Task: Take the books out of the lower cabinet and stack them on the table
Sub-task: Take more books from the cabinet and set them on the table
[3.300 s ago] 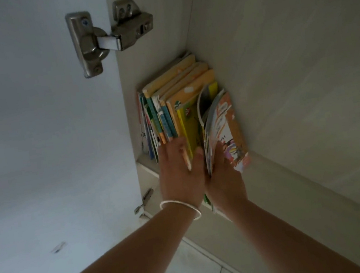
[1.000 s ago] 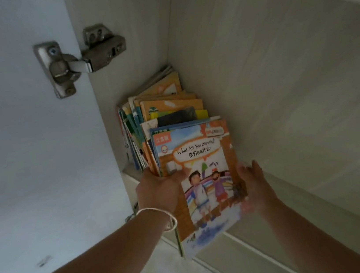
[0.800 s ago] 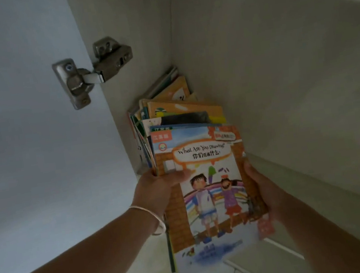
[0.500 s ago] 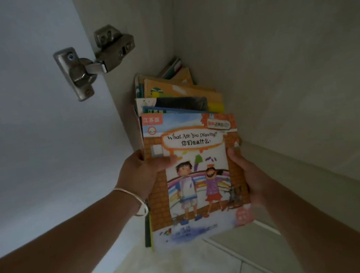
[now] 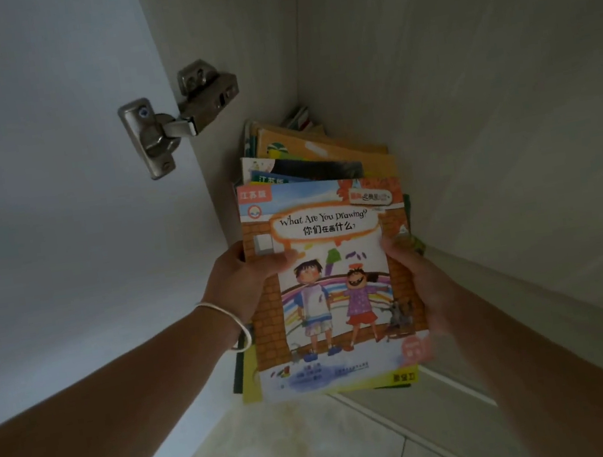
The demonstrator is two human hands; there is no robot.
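Note:
I hold a stack of thin children's books point(image 5: 332, 282) in front of the open lower cabinet point(image 5: 471, 127). The top cover reads "What Are You Drawing?" and shows two children by a rainbow. My left hand point(image 5: 239, 281) grips the stack's left edge, thumb on the cover. My right hand point(image 5: 421, 281) grips its right edge. Behind the cover, further books point(image 5: 304, 150) fan out towards the cabinet's back corner; whether they belong to the held stack or still lie inside I cannot tell.
The white cabinet door point(image 5: 40, 226) stands open on the left, with a metal hinge point(image 5: 176, 120) beside the books. The cabinet's bottom lip point(image 5: 470, 390) runs diagonally at lower right. Beige floor tiles point(image 5: 285, 455) show below my arms.
Earlier both hands were sorting upright books inside the cabinet. Since then they have gripped a stack flat by its sides and drawn it out and towards me.

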